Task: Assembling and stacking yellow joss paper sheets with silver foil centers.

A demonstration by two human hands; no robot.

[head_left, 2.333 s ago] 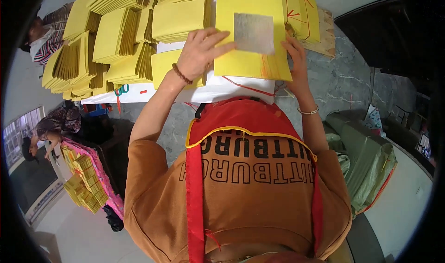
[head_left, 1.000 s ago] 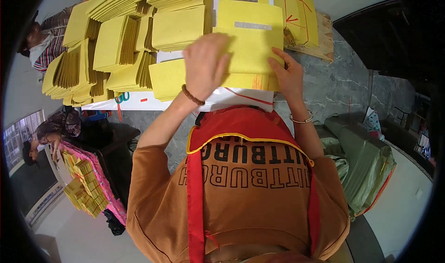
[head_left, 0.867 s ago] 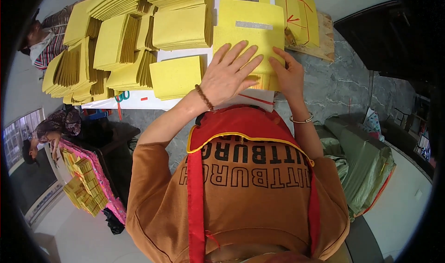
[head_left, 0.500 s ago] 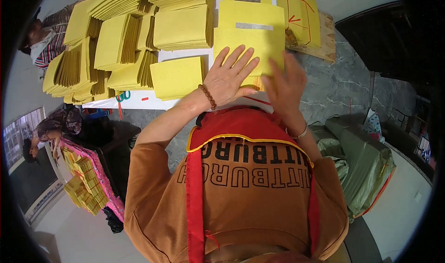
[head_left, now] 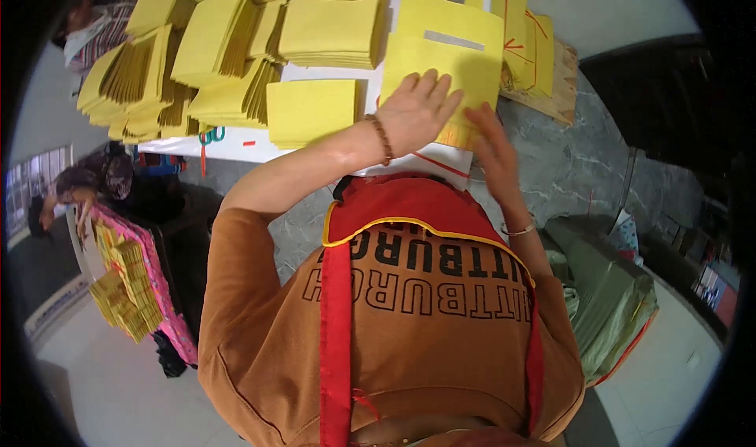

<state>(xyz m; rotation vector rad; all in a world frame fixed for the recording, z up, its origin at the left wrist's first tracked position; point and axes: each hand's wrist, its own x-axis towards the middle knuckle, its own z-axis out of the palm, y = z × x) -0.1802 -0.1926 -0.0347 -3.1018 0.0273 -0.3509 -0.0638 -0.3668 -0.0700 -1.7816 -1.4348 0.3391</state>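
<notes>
Flat, ungripping: your left hand [head_left: 416, 114] presses folded yellow sheet [head_left: 441, 61]; right hand [head_left: 492, 144] open beside; finished stacks [head_left: 236, 53] far left, more remain.

Matt yellow paper sheet [head_left: 441, 49] on a polished grey stone floor [head_left: 575, 155].

A white table [head_left: 236, 144] carries many stacks of yellow paper [head_left: 213, 45]. The floor beside it is grey marbled stone [head_left: 575, 163], and paler smooth flooring [head_left: 118, 392] runs along the lower left. A green sack [head_left: 606, 289] lies at the right. At the left a seated person [head_left: 102, 179] bends over a pink-edged tray of yellow bundles [head_left: 126, 289]. Light is even and bright.
</notes>
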